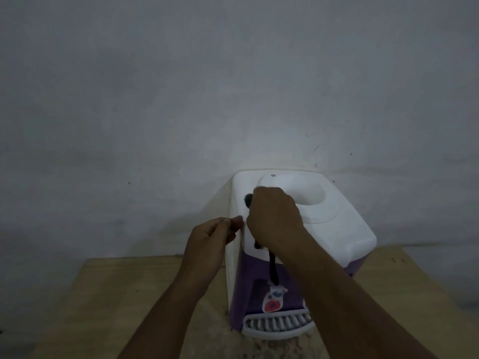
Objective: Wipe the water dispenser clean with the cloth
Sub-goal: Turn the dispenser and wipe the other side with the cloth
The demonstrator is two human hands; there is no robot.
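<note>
Grey wall (155, 99) backs a wooden desk (124, 294) where the dispenser (344, 229) stands. The right hand (274, 216), its forearm crossing the purple front, holds a dark cloth (248, 199) in curled fingers on the white top. The left hand (210, 244) sits at the top's left edge with fingers bent; whether it grips is unclear.

Dim, soft, slightly blurred; corners darken and bend.

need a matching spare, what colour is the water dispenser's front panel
Purple: the front panel of the water dispenser; head view shows it best.
</note>
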